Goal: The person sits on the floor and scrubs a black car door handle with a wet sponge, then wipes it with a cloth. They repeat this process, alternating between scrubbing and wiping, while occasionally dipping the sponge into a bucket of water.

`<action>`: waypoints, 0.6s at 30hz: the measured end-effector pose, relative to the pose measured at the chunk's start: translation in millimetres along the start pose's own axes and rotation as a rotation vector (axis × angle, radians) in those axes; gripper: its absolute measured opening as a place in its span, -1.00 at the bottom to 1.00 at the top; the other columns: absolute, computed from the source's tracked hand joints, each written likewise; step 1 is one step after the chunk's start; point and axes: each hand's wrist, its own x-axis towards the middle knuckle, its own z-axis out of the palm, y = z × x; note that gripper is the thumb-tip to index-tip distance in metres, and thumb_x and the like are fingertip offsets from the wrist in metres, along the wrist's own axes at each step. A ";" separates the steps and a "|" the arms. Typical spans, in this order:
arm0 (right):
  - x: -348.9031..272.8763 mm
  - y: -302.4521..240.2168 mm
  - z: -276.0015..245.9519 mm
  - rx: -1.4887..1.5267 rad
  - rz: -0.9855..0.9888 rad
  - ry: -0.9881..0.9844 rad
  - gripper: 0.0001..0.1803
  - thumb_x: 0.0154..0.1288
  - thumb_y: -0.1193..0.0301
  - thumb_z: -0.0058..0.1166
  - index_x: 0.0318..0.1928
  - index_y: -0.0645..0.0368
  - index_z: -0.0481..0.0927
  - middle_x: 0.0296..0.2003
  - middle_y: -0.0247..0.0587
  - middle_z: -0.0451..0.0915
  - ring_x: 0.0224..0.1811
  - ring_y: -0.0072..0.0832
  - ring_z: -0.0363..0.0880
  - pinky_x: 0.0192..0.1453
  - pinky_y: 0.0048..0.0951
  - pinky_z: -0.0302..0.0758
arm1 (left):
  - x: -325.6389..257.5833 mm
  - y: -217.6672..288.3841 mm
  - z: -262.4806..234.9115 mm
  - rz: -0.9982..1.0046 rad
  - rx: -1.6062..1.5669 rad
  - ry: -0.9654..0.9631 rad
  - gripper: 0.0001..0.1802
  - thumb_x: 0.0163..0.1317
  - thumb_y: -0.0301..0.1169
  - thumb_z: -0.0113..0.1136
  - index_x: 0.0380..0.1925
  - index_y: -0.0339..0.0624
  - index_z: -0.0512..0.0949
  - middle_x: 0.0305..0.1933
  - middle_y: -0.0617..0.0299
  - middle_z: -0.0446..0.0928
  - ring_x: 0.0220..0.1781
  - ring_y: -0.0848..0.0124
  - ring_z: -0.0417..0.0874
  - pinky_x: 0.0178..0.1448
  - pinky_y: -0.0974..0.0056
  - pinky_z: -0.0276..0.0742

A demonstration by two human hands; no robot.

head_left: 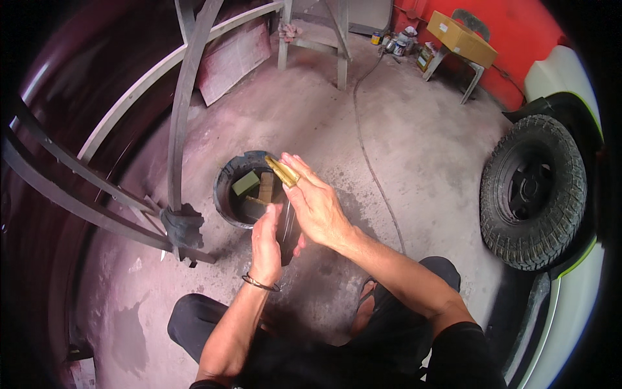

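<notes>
1. Over the dusty pinkish concrete floor (414, 149), a person crouches, both bare forearms coming up from the lower edge.
2. Left hand (267, 243): fingers wrapped around a dark, flat rectangular block (287, 235), gripping it from its left side. A thin dark bangle (259, 283) sits at the wrist.
3. Right hand (315, 204): palm pressed flat against the other face of the same block, fingers straight and spread, not curled. A folded strip of yellowish-brown abrasive paper (282, 172) lies along the fingertips; I cannot tell whether it is pinched or merely resting there.
4. Block stands sandwiched between the two hands, mostly hidden by them.
5. Just beyond the fingertips: a round black bucket (227, 178) on the floor, holding dark liquid with a green rectangular block (245, 183) and a tan wooden-looking block (265, 187) in it.
6. Left of the fingers: grey-primed curved metal bars (184, 104), with a dark grey rag (183, 227) knotted at a joint.
7. Well right of the fingers: a black knobbly off-road tyre (532, 191) under a white vehicle body (557, 71).
8. Far past the fingertips: a yellow cardboard box (461, 37) on a small grey stool (453, 65), small cans (396, 44) beside it, and a thin dark cable (369, 155) trailing across the floor.
</notes>
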 end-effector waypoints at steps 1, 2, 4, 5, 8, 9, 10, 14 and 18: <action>-4.4 -0.7 3.3 -0.132 -0.119 -0.019 -0.46 0.67 0.37 -0.01 0.54 0.30 0.47 0.65 0.10 0.27 0.77 0.07 0.07 0.77 -0.03 0.20 | -0.9 0.4 0.0 -0.026 -0.030 -0.002 -0.27 0.69 0.25 -0.18 0.18 -0.25 0.59 0.18 0.16 0.70 0.21 0.36 0.72 0.37 0.17 0.61; -18.4 2.2 13.3 -0.263 -0.238 -0.040 -0.46 0.67 0.38 -0.01 0.54 0.30 0.46 0.66 0.09 0.26 0.77 0.06 0.05 0.78 -0.04 0.18 | -0.2 4.3 8.4 0.052 -0.100 0.115 -0.23 0.68 0.30 -0.20 0.15 -0.23 0.58 0.17 0.15 0.69 0.23 0.34 0.71 0.40 0.15 0.59; -46.7 4.1 27.2 -0.302 -0.317 -0.097 -0.42 0.65 0.39 0.01 0.58 0.25 0.42 0.69 0.03 0.21 0.79 0.05 0.01 0.81 -0.05 0.10 | 3.1 7.1 -2.9 -0.023 -0.158 0.216 -0.13 0.63 0.44 -0.30 0.16 -0.18 0.57 0.19 0.12 0.68 0.28 0.29 0.69 0.45 0.11 0.56; -56.0 -3.0 33.0 -0.200 -0.280 -0.129 -0.38 0.63 0.39 0.03 0.62 0.19 0.39 0.71 -0.01 0.17 0.80 0.04 -0.01 0.83 -0.07 0.04 | 2.4 10.1 -6.7 0.035 -0.126 0.135 -0.07 0.60 0.48 -0.38 0.15 -0.18 0.59 0.18 0.13 0.69 0.23 0.34 0.70 0.38 0.16 0.60; -19.3 6.2 11.3 -0.086 -0.164 -0.020 -0.42 0.64 0.43 -0.02 0.58 0.35 0.39 0.71 0.04 0.16 0.78 0.11 0.00 0.81 -0.04 0.08 | -8.8 6.1 -1.1 0.006 0.011 0.061 0.02 0.57 0.53 -0.44 0.18 -0.22 0.60 0.17 0.14 0.69 0.20 0.38 0.70 0.28 0.23 0.61; -6.9 8.7 2.5 -0.214 -0.144 0.005 -0.42 0.64 0.44 -0.01 0.57 0.36 0.40 0.70 0.09 0.16 0.78 0.13 0.00 0.81 -0.03 0.09 | -10.7 6.4 -2.1 -0.034 0.018 -0.005 0.05 0.56 0.54 -0.45 0.25 -0.23 0.59 0.20 0.13 0.68 0.23 0.37 0.68 0.30 0.23 0.60; -14.1 6.4 4.2 -0.262 -0.213 0.010 -0.41 0.63 0.44 0.00 0.57 0.36 0.39 0.70 0.11 0.17 0.78 0.13 0.00 0.81 -0.02 0.09 | -13.9 5.0 -2.9 -0.075 0.024 -0.069 0.08 0.56 0.55 -0.46 0.32 -0.25 0.58 0.23 0.12 0.68 0.26 0.35 0.67 0.32 0.24 0.58; -57.0 -9.5 33.6 -0.190 -0.284 -0.122 -0.43 0.65 0.43 -0.03 0.57 0.30 0.41 0.69 0.11 0.17 0.79 0.12 -0.03 0.82 0.01 0.05 | -1.8 11.3 -0.5 0.059 -0.093 0.185 0.08 0.54 0.56 -0.43 0.29 -0.25 0.59 0.21 0.09 0.67 0.29 0.28 0.66 0.36 0.21 0.58; -8.0 -1.0 4.1 -0.093 -0.093 0.042 -0.43 0.69 0.36 -0.09 0.62 0.08 0.42 0.70 0.06 0.18 0.80 0.10 -0.05 0.82 0.05 0.02 | -12.4 9.9 9.3 -0.047 -0.061 0.039 0.00 0.57 0.52 -0.35 0.20 -0.23 0.61 0.15 0.11 0.68 0.17 0.32 0.70 0.25 0.21 0.63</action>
